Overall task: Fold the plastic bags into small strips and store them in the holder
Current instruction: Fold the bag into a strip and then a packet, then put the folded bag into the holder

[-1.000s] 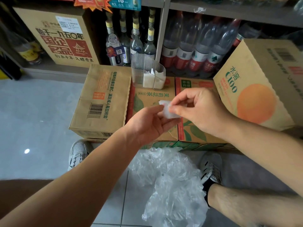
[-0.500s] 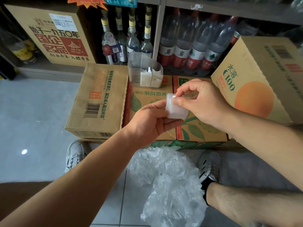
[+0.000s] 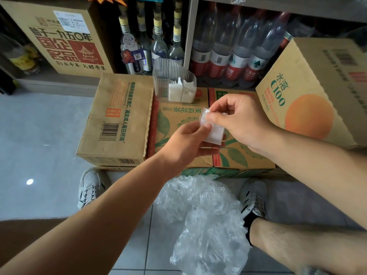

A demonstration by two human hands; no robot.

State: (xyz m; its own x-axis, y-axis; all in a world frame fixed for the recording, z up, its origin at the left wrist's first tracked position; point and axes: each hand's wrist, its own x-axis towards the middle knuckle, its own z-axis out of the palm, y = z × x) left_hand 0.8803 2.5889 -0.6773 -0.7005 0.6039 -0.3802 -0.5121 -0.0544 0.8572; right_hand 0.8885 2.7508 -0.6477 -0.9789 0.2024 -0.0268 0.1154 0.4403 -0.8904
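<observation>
The head view looks down on a clear, ribbed plastic holder point(image 3: 164, 76) with an oval rim, standing upright on a green-printed cardboard carton point(image 3: 178, 114). Inside it, against its right wall, two white folded strips point(image 3: 181, 93) stand side by side. Just in front of the holder, held in the air above the same carton, is one folded bag point(image 3: 214, 132), a small, flat, translucent white packet, roughly rectangular with a crinkled upper corner. The left hand point(image 3: 184, 143) pinches its lower left part between curled thumb and fingers; the right hand point(image 3: 242, 124) pinches its upper edge between thumb and forefinger, the other fingers curled behind. Well in front of the holder, on the pale tiled floor, lies one heap of loose bags point(image 3: 202, 219), thin, clear and heavily wrinkled; their number cannot be told. Two grey mesh shoes point(image 3: 89, 187) flank that heap. Left of the holder lies one plain brown carton point(image 3: 117, 116) with a barcode; to its right leans one carton point(image 3: 309, 100) printed with an orange. Behind the holder, on a shelf, stand at least four glass bottles point(image 3: 158, 46) and at least four red-labelled plastic bottles point(image 3: 234, 56).
</observation>
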